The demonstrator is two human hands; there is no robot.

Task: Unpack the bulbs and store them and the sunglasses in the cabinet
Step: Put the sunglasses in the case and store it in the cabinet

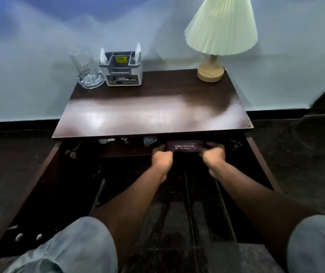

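Note:
A dark maroon sunglasses case with gold lettering lies flat at the front of the upper shelf inside the open dark wood cabinet. My left hand grips its left end and my right hand grips its right end. Further left on the same shelf, under the cabinet's top, lie pale bulbs and some small glassy pieces, partly hidden in shadow.
Both cabinet doors stand swung open, the left door with two round metal knobs, the right door beside my right arm. On the top stand a glass, a grey organiser box and a table lamp. My knees are at the bottom corners.

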